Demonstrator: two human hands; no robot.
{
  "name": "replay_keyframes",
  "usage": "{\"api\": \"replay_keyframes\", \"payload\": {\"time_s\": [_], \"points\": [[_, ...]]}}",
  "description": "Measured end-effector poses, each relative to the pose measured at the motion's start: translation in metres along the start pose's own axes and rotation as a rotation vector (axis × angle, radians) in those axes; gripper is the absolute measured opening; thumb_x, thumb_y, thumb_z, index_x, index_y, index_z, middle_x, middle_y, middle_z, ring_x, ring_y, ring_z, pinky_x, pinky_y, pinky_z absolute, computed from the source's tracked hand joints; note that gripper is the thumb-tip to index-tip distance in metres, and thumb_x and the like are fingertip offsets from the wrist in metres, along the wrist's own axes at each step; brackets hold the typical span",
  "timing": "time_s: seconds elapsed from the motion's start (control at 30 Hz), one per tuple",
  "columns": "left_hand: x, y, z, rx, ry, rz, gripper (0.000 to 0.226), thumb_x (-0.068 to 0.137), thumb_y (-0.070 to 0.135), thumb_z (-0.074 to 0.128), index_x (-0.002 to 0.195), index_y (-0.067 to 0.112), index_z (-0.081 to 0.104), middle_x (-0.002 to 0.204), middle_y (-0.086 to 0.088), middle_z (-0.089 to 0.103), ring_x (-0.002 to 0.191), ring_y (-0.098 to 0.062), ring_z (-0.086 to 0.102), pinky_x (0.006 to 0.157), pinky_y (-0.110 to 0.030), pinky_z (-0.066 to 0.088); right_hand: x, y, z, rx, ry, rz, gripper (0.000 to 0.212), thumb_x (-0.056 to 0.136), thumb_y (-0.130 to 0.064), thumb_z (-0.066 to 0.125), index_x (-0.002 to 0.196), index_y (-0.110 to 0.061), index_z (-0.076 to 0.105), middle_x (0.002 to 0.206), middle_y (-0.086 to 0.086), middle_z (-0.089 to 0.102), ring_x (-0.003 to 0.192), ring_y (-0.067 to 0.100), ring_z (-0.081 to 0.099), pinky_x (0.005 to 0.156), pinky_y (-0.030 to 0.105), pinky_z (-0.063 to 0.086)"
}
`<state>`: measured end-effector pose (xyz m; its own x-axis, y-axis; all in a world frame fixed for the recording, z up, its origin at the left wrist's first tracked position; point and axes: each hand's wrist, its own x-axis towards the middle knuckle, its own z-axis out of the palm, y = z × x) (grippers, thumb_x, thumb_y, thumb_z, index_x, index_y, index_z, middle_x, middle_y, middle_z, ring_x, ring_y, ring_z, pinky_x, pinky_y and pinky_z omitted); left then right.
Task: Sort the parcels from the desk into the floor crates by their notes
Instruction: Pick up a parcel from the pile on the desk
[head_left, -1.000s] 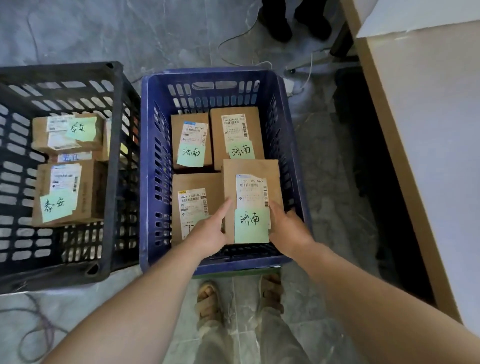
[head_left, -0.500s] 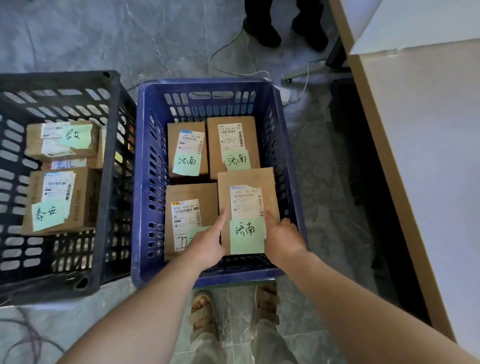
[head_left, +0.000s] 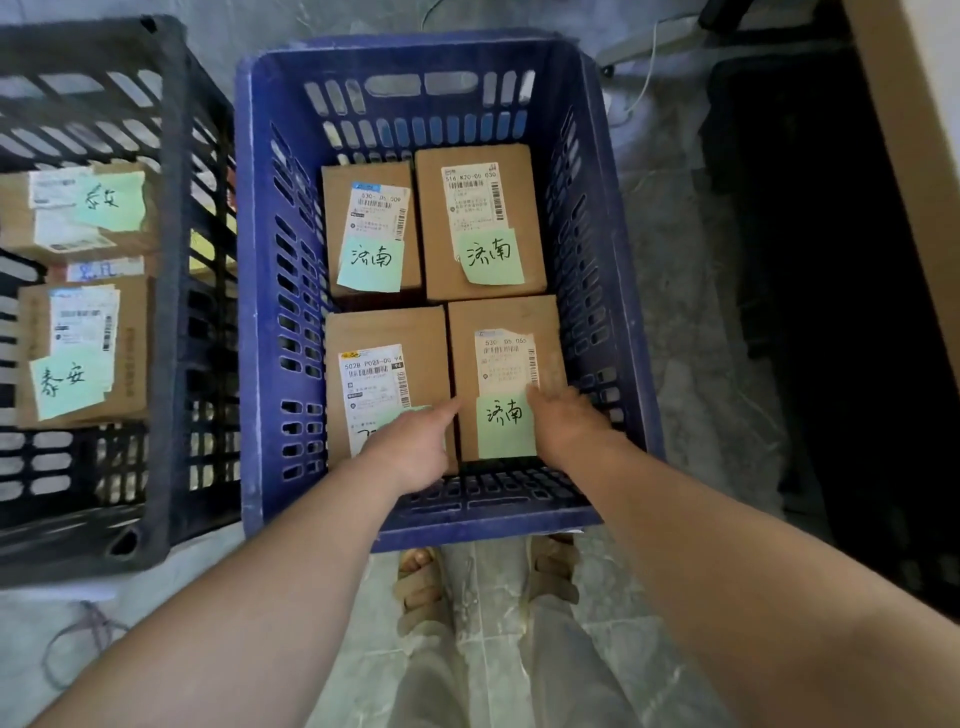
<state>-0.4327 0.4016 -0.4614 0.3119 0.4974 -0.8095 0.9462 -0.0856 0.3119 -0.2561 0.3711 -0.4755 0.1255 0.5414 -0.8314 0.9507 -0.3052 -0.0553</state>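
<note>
Since the earlier frames the brown cardboard parcel with a white shipping label has gone down from its raised, tilted hold and now lies flat in the near-right corner of the blue slatted plastic crate on the grey marbled floor. Its green sticky note, handwritten 济南, faces up. The left hand lies over the near-left cardboard parcel, one straight digit touching the placed parcel's left edge. The right hand is at the parcel's right edge and blurred. Grip state of either hand: cannot tell, as the remaining fingers are hidden or smeared. Two further cardboard parcels, far-left and far-right, carry green notes with the same characters; the four lie side by side, two by two. The black slatted plastic crate stands just beside the blue one on the left, holding parcels noted 泰安. A tan surface edge runs along the right.
</note>
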Motion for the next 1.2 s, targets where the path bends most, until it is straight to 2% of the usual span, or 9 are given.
{"api": "replay_keyframes", "payload": {"time_s": [0.13, 0.23, 0.4, 0.57, 0.7, 0.83, 0.9, 1.03, 1.2], "points": [[-0.008, -0.006, -0.005, 0.029, 0.077, -0.012, 0.071, 0.097, 0.010, 0.047, 0.155, 0.032, 0.011, 0.161, -0.001, 0.018, 0.142, -0.024, 0.027, 0.111, -0.039, 0.033, -0.007, -0.007, -0.004, -0.029, -0.002, 0.010, 0.062, 0.090, 0.000, 0.048, 0.146, -0.017, 0.028, 0.150, 0.020, 0.019, 0.127, 0.035, 0.040, 0.098, 0.044, 0.043], [-0.020, -0.006, -0.016, 0.042, 0.139, -0.023, 0.070, 0.098, 0.015, 0.047, 0.155, 0.031, 0.008, 0.162, 0.000, 0.012, 0.147, -0.024, 0.017, 0.116, -0.040, 0.024, -0.023, -0.011, -0.016, -0.010, 0.045, 0.013, 0.050, 0.090, -0.003, 0.049, 0.139, -0.010, 0.036, 0.139, 0.020, 0.031, 0.116, 0.034, 0.048, 0.090, 0.042, 0.045], [-0.059, 0.012, -0.044, 0.109, 0.217, -0.011, 0.072, 0.099, 0.023, 0.046, 0.156, 0.028, 0.002, 0.163, 0.001, -0.004, 0.148, -0.027, 0.010, 0.117, -0.042, 0.020, -0.072, -0.015, -0.042, -0.007, 0.169, 0.009, 0.049, 0.091, -0.006, 0.049, 0.139, -0.008, 0.036, 0.133, 0.017, 0.035, 0.116, 0.033, 0.047, 0.092, 0.041, 0.046], [-0.115, 0.025, -0.070, 0.192, 0.286, 0.030, 0.073, 0.100, 0.038, 0.043, 0.155, 0.029, -0.004, 0.163, -0.001, -0.009, 0.149, -0.030, 0.006, 0.119, -0.045, 0.010, -0.135, -0.020, -0.065, 0.046, 0.250, 0.053, 0.047, 0.090, -0.011, 0.052, 0.135, -0.010, 0.038, 0.133, 0.014, 0.035, 0.120, 0.032, 0.043, 0.082, 0.040, 0.045], [-0.160, 0.039, -0.083, 0.304, 0.378, 0.075, 0.074, 0.099, 0.047, 0.039, 0.155, 0.027, -0.005, 0.163, -0.006, -0.008, 0.150, -0.027, 0.002, 0.120, -0.046, 0.003, -0.189, -0.022, -0.081, 0.118, 0.399, 0.078, 0.043, 0.094, -0.010, 0.046, 0.135, -0.013, 0.037, 0.135, 0.013, 0.035, 0.124, 0.031, 0.038, 0.086, 0.041, 0.045], [-0.205, 0.069, -0.073, 0.393, 0.450, 0.157, 0.074, 0.100, 0.050, 0.036, 0.155, 0.025, -0.007, 0.162, -0.007, -0.011, 0.150, -0.025, -0.005, 0.119, -0.050, -0.004, -0.240, -0.019, -0.073, 0.177, 0.575, 0.094, 0.050, 0.092, -0.021, 0.056, 0.138, -0.018, 0.035, 0.139, 0.009, 0.034, 0.128, 0.027, 0.034, 0.086, 0.037, 0.046], [-0.220, 0.083, -0.066, 0.417, 0.482, 0.199, 0.073, 0.100, 0.051, 0.034, 0.154, 0.025, -0.008, 0.162, -0.008, -0.012, 0.150, -0.026, -0.008, 0.119, -0.052, -0.005, -0.265, -0.013, -0.063, 0.181, 0.647, 0.126, 0.058, 0.094, -0.030, 0.055, 0.145, -0.021, 0.029, 0.148, 0.010, 0.029, 0.135, 0.028, 0.031, 0.095, 0.037, 0.044], [-0.243, 0.116, -0.067, 0.468, 0.534, 0.300, 0.072, 0.100, 0.054, 0.029, 0.154, 0.026, -0.009, 0.162, -0.008, -0.013, 0.149, -0.026, -0.011, 0.117, -0.053, -0.008, -0.319, 0.007, -0.057, 0.227, 0.730, 0.233, 0.065, 0.097, -0.041, 0.049, 0.152, -0.021, 0.020, 0.157, 0.010, 0.020, 0.142, 0.029, 0.023, 0.111, 0.041, 0.032], [-0.272, 0.167, -0.047, 0.559, 0.570, 0.463, 0.073, 0.099, 0.057, 0.025, 0.154, 0.025, -0.012, 0.162, -0.008, -0.013, 0.149, -0.027, -0.010, 0.119, -0.053, -0.005, -0.385, 0.047, -0.037, 0.281, 0.792, 0.357, 0.061, 0.097, -0.043, 0.049, 0.148, -0.020, 0.026, 0.156, 0.011, 0.022, 0.141, 0.030, 0.025, 0.113, 0.041, 0.026]]}}
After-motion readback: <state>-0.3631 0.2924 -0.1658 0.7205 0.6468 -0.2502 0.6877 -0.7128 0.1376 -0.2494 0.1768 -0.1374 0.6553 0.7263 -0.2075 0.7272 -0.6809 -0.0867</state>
